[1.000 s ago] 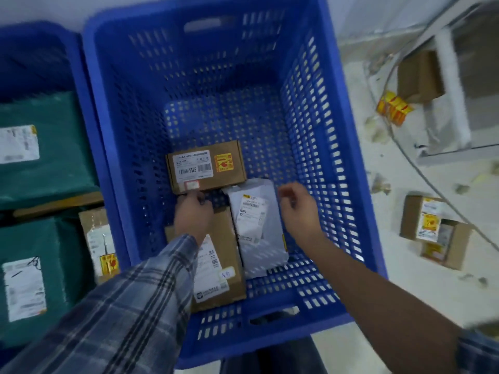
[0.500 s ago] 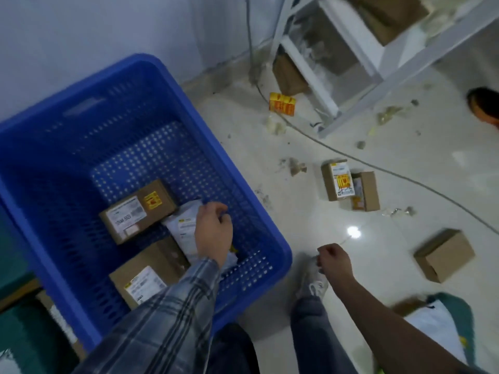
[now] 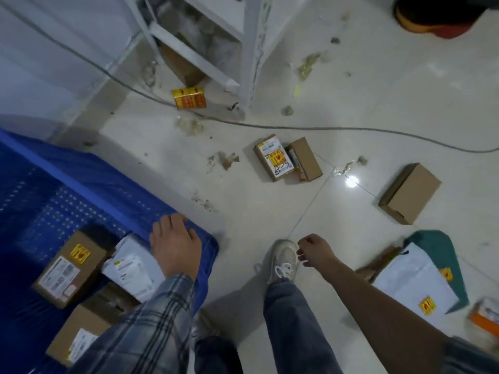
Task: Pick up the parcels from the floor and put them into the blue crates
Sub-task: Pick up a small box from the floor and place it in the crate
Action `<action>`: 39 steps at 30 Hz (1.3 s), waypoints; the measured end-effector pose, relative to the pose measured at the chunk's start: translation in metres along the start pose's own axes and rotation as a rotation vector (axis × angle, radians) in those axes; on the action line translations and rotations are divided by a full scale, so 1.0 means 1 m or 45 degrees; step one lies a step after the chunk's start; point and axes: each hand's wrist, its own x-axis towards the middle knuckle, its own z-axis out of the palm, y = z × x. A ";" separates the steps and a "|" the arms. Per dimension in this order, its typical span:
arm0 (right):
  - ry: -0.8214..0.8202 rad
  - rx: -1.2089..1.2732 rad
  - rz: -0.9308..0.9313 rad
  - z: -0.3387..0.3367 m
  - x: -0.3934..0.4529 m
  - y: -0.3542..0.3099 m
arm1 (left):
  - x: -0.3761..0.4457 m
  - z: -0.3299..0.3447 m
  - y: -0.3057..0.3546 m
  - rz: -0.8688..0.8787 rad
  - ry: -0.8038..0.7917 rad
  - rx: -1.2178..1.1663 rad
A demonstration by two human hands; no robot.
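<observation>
Resting on the blue crate (image 3: 113, 182) rim, left hand (image 3: 175, 244) empty

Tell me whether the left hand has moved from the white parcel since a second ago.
Yes. The left hand has come off the white parcel and now sits over the blue crate's right rim.
</observation>
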 end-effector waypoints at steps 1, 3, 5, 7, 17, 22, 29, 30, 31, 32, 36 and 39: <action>-0.006 0.014 -0.002 -0.009 0.007 -0.002 | 0.004 0.005 0.012 0.016 -0.055 0.010; 0.004 0.043 -0.006 -0.025 0.020 -0.007 | 0.013 0.017 0.036 0.007 -0.226 0.033; 0.007 0.076 -0.002 -0.038 0.032 -0.008 | 0.019 0.028 0.060 -0.076 -0.397 0.034; 0.001 0.102 0.012 -0.048 0.042 -0.008 | 0.023 0.041 0.079 -0.110 -0.487 0.001; -0.104 0.207 0.012 -0.051 0.083 -0.014 | 0.049 0.102 0.116 -0.370 -1.046 -0.185; -0.099 0.135 -0.023 -0.044 0.110 -0.048 | 0.086 0.127 0.134 -0.482 -1.093 -0.376; -0.127 0.052 -0.179 -0.042 0.152 -0.105 | 0.132 0.157 0.161 -0.606 -1.128 -0.629; -0.138 0.054 -0.222 -0.039 0.161 -0.112 | 0.138 0.163 0.166 -0.617 -1.120 -0.659; -0.150 0.046 -0.264 -0.035 0.172 -0.118 | 0.144 0.171 0.170 -0.629 -1.117 -0.690; -0.151 0.006 -0.294 -0.031 0.181 -0.123 | 0.150 0.180 0.174 -0.646 -1.116 -0.719; -0.087 -0.338 -0.387 -0.014 0.219 -0.127 | 0.168 0.214 0.184 -0.694 -1.107 -0.826; 0.149 -0.582 -0.458 -0.006 0.234 -0.125 | 0.175 0.234 0.190 -0.681 -1.081 -0.855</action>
